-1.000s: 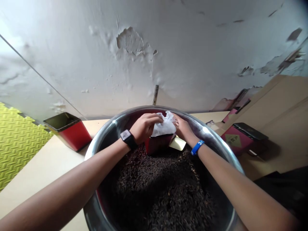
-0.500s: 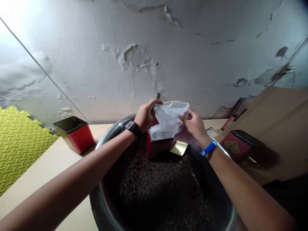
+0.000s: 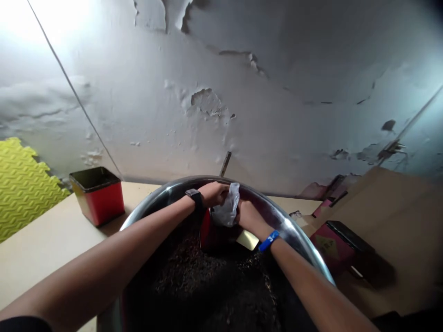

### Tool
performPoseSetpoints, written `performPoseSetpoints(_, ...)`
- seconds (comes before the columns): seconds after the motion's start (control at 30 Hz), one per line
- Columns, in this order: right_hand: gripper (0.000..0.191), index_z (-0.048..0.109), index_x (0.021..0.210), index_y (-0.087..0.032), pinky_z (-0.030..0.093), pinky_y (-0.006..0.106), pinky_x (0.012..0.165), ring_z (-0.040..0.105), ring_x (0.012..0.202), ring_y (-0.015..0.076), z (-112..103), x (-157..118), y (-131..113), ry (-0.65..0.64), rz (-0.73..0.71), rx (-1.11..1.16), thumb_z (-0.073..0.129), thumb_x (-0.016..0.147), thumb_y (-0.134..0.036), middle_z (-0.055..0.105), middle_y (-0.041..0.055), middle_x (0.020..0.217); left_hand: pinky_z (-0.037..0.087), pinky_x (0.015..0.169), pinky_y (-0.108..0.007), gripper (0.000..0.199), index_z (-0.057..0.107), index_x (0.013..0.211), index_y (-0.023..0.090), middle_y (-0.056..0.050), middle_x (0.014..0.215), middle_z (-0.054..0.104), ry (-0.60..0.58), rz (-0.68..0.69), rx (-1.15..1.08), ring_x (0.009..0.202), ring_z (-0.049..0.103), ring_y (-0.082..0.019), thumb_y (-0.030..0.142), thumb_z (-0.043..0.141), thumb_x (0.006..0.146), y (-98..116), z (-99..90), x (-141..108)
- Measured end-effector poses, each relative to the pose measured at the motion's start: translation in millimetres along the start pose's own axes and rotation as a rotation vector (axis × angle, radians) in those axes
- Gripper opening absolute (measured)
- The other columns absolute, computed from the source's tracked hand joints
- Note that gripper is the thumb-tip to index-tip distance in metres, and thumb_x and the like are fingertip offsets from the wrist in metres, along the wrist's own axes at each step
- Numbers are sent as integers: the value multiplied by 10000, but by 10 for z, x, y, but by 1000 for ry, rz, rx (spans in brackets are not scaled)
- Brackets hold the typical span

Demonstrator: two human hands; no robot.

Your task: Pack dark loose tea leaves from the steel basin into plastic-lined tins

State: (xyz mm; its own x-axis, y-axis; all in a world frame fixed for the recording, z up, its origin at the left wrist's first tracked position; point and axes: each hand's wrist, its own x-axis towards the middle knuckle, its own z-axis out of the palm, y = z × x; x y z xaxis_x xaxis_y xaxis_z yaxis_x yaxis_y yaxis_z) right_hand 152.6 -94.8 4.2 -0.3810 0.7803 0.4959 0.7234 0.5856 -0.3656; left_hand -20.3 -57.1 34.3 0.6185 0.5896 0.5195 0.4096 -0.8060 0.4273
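Note:
A clear plastic bag [image 3: 227, 210] bunches up out of the mouth of a red tin box [image 3: 208, 233]. My left hand [image 3: 215, 193], with a dark watch on its wrist, is closed on the bag's upper left edge. From the other side my right hand [image 3: 245, 213], wearing a blue wristband, presses against the bag; its fingertips are hidden behind the plastic. The tin stands in a large metal basin [image 3: 150, 203], on dark loose leaves [image 3: 188, 272] that look like dry tea. A gold-coloured lid [image 3: 248, 240] lies beside the tin, under my right wrist.
Another red tin [image 3: 104, 198], with its top open, stands on the table [image 3: 55, 237] to the left. A dark red tin [image 3: 341, 246] with a black top sits at the right near brown cardboard [image 3: 391, 216]. Yellow foam matting [image 3: 20, 184] and a peeling wall [image 3: 155, 115] border the table.
Both hands have come lower and closer together, and the bag has gone from spread wide to gathered narrow above the tin. The view has shifted.

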Motion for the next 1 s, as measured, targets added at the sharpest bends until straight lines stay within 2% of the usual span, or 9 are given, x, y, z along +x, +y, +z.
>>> performPoseSetpoints(0.1,507,379,1249,-227,472,331,771,550,981,208,-157,1,63,52,-35,163,454,750,-176,536,88,1168,328,488,-185,209,545,695,136,16,563,543,101,-45,-153,488,448,-73,163,364,797,39,-26,-8)
performPoseSetpoints(0.23,656,123,1366,-246,344,382,973,265,1264,221,-304,-12,-25,194,-152,150,444,794,-246,204,62,1420,324,521,-190,238,545,746,127,14,622,502,223,2,-231,545,413,-68,286,393,838,158,-99,53)
performPoseSetpoints(0.3,696,111,1366,-236,299,385,1003,266,1261,225,-326,-20,-73,145,-228,46,480,777,-267,228,68,1408,321,537,-195,221,532,757,128,15,636,487,236,50,-223,566,403,-69,276,392,844,201,-101,61)
performPoseSetpoints(0.4,521,341,1245,-199,369,383,912,457,1086,233,-327,-9,-55,127,-280,-155,513,765,-301,478,99,1211,313,547,-204,219,500,726,129,15,626,460,235,95,-186,579,387,-76,250,369,854,235,-91,43)
performPoseSetpoints(0.53,143,518,834,-188,374,371,786,526,755,200,-358,23,57,245,-232,-439,425,815,-295,587,53,767,333,573,-219,275,523,776,137,-2,666,513,43,81,-196,588,420,-91,310,328,867,273,-128,13)
performPoseSetpoints(0.63,98,521,794,-199,316,377,833,512,780,202,-416,26,84,258,-175,-521,453,772,-266,588,41,767,358,672,-251,273,561,920,193,-13,758,593,-183,30,-45,668,498,-128,406,502,759,268,-134,-10)
performPoseSetpoints(0.7,88,530,798,-205,295,367,861,511,819,203,-444,23,78,243,-141,-492,476,741,-246,597,39,799,335,778,-292,316,582,922,223,-19,768,622,-216,-5,148,743,529,-165,360,632,641,214,-91,-27)
performPoseSetpoints(0.8,67,540,766,-210,306,345,860,528,811,190,-439,21,72,131,-136,-385,502,713,-227,610,22,789,260,885,-339,214,617,834,245,-18,746,645,-203,-5,329,803,551,-186,196,619,625,77,9,-43)
performPoseSetpoints(1.0,331,620,892,-242,359,384,781,566,805,245,-385,-2,85,-404,-67,-391,547,704,-504,652,49,837,292,855,-327,260,660,787,264,-3,727,654,-309,-79,358,766,557,-182,115,598,583,-15,-28,-51)
